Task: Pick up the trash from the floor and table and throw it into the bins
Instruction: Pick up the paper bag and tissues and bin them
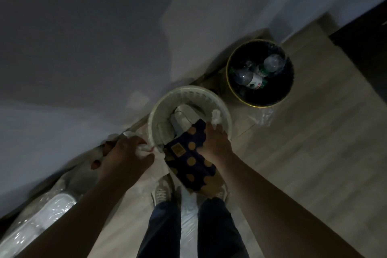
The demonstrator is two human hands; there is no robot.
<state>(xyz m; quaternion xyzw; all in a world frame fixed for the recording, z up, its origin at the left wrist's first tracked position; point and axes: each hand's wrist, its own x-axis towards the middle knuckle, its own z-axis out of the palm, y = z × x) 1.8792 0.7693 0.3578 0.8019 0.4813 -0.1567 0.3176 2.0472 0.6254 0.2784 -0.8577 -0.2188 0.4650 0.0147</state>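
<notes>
Your right hand (213, 142) grips the dotted bag (188, 159), half over the white bin's (188, 90) near rim. Your left hand (125, 153) pinches a crumpled tissue (144, 148) at the rim's 8 o'clock. Slide the bag toward 12 o'clock before releasing, so it doesn't tip out, then drop the tissue in.

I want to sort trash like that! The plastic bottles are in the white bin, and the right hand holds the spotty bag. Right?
Not quite: the head view shows the plastic bottles in the black bin, not the white bin. The right hand does hold the spotty bag.
</notes>
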